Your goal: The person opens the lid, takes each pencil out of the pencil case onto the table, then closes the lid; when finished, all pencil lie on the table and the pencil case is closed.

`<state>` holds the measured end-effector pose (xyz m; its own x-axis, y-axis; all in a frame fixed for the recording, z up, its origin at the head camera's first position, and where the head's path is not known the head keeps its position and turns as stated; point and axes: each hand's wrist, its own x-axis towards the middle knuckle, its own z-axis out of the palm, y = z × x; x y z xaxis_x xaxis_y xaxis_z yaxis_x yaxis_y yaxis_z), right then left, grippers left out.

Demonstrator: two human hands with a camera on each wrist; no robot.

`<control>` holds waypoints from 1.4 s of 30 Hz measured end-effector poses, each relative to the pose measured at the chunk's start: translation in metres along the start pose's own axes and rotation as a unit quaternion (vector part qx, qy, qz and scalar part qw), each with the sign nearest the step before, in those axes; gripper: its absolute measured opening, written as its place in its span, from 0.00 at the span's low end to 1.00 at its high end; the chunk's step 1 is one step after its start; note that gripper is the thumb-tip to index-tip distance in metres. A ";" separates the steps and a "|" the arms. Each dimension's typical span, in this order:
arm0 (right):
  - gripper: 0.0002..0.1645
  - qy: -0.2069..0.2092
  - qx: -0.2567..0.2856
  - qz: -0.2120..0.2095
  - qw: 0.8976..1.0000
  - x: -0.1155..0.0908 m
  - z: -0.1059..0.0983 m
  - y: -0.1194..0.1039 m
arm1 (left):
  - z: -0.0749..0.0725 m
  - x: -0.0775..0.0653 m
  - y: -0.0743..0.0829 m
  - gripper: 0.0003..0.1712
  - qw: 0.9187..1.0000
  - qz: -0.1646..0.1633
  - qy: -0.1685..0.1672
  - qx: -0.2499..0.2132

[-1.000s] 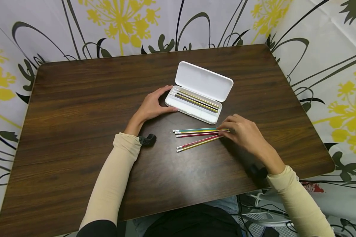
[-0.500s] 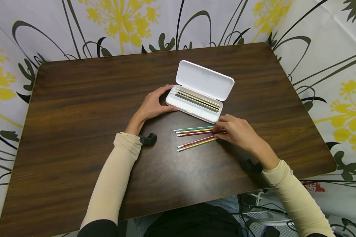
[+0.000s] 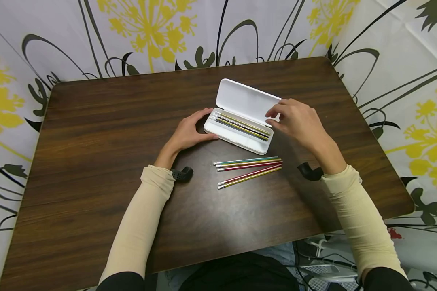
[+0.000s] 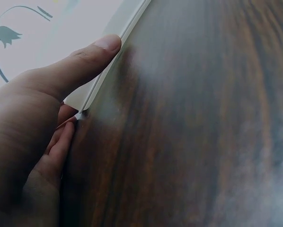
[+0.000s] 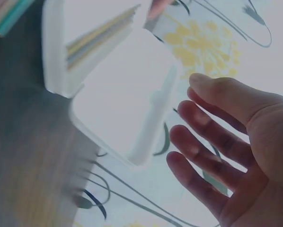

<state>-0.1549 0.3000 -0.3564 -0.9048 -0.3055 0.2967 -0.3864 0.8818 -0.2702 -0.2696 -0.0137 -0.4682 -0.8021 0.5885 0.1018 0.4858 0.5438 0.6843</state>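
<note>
A white pencil case (image 3: pixel 236 138) lies with its lid (image 3: pixel 240 99) tilted back. Inside it are several black and yellow pencils (image 3: pixel 242 126). My left hand (image 3: pixel 187 130) holds the case's left end, thumb at the front edge and fingers at the back; the left wrist view shows the thumb (image 4: pixel 92 59) along the rim. Beside the lid's right end is my right hand (image 3: pixel 298 121), with nothing in it; its fingers spread loosely in the right wrist view. In front of the case, several loose pencils (image 3: pixel 249 164) in teal, red and yellow lie on the table.
The brown wooden table (image 3: pixel 105 161) meets a flower-patterned curtain (image 3: pixel 189 32) at the back and sides. Dark wrist devices (image 3: pixel 183 174) sit below both hands. Cables (image 3: pixel 324 254) hang beyond the front right edge.
My right hand has left the loose pencils and moved up beside the lid's right end. The pencils' right ends now show. My left hand stays on the case.
</note>
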 end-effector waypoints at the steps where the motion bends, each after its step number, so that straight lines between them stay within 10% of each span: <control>1: 0.07 -0.001 -0.002 0.009 1.000 0.004 -0.002 0.001 | 0.000 0.000 0.000 0.53 1.000 -0.001 0.000 -0.001; 24: 0.07 -0.145 -0.052 0.061 0.986 0.004 0.056 -0.002 | 0.000 -0.003 -0.001 0.54 1.000 0.006 0.000 -0.004; 42: 0.04 -0.052 0.019 0.049 0.997 0.001 0.054 0.003 | -0.001 -0.002 -0.003 0.54 1.000 0.011 0.004 -0.004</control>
<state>-0.1663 0.2826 -0.4068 -0.9516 -0.2560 0.1702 -0.2997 0.8957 -0.3286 -0.2694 -0.0169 -0.4696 -0.7938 0.5958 0.1218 0.5006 0.5264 0.6872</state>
